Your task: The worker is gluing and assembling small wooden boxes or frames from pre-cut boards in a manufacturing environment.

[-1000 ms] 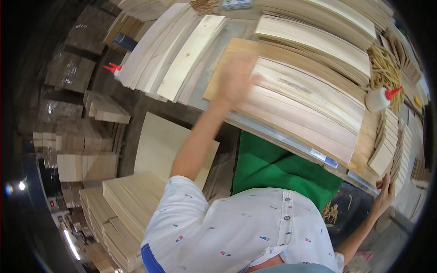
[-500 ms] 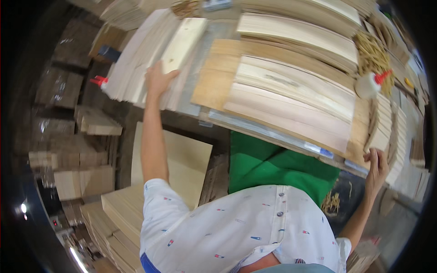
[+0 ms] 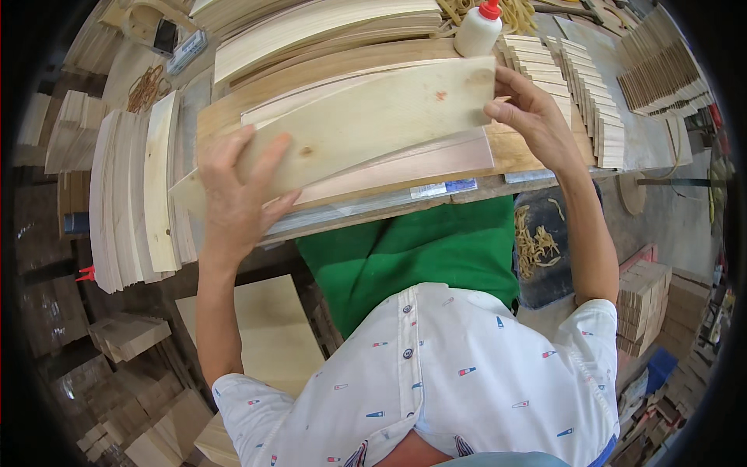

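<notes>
A long, thin pale wooden board [image 3: 373, 117] with small knots spans both my hands, slanting up toward the right. My left hand [image 3: 233, 187] grips its left part, fingers spread over the top face and thumb by the near edge. At the other end, my right hand [image 3: 541, 121] pinches the board's short edge between thumb and fingers. Beneath it, partly covered, pinkish-white boards [image 3: 436, 159] lie on a larger brown wooden panel [image 3: 210, 124].
More long boards stand stacked at the left [image 3: 124, 194]. A white bottle with a red cap [image 3: 478, 35] is behind the right end. Rows of short wooden pieces [image 3: 591, 101] lie at right. A dark tray [image 3: 545, 284] with tan bands sits below the table edge, beside green cloth [image 3: 412, 249].
My left hand has come from the left stack to the middle, now with a board. My right hand has left the short pieces and holds the board's other end. The view has shifted.
</notes>
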Demonstrator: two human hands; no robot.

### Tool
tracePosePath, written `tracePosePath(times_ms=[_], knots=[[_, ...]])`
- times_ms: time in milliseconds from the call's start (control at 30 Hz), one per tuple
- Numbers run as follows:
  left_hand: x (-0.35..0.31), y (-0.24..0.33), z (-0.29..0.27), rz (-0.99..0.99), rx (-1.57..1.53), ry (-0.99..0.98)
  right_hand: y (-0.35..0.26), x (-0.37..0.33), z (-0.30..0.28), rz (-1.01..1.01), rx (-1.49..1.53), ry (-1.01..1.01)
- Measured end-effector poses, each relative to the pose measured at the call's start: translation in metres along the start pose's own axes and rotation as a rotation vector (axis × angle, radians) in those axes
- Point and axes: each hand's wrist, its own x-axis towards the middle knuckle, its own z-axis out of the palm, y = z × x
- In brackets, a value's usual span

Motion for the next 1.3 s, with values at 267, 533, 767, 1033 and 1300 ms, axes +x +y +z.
tracePosePath(times_ms=[267, 533, 767, 1033, 1300], knots=[[-0.003, -0.033, 0.005, -0.513, -0.097, 0.303, 0.032, 0.004, -0.013, -0.047, 0.212, 0.076], [-0.023, -0.058, 0.04, -0.788, -0.81, 0.209, 0.051, 0.017, -0.006, 0.086, 0.007, 0.106], [-0.035, -0.058, 0.047, -0.8, -0.884, 0.257, 0.055, 0.02, -0.008, 0.042, -0.185, 0.098], [-0.034, -0.075, 0.044, -0.789, -0.684, 0.064, 0.072, 0.014, -0.016, -0.002, -0.196, 0.059], [-0.025, -0.067, 0.032, -0.846, -0.392, -0.12, 0.084, 0.013, -0.023, -0.017, -0.402, 0.081]])
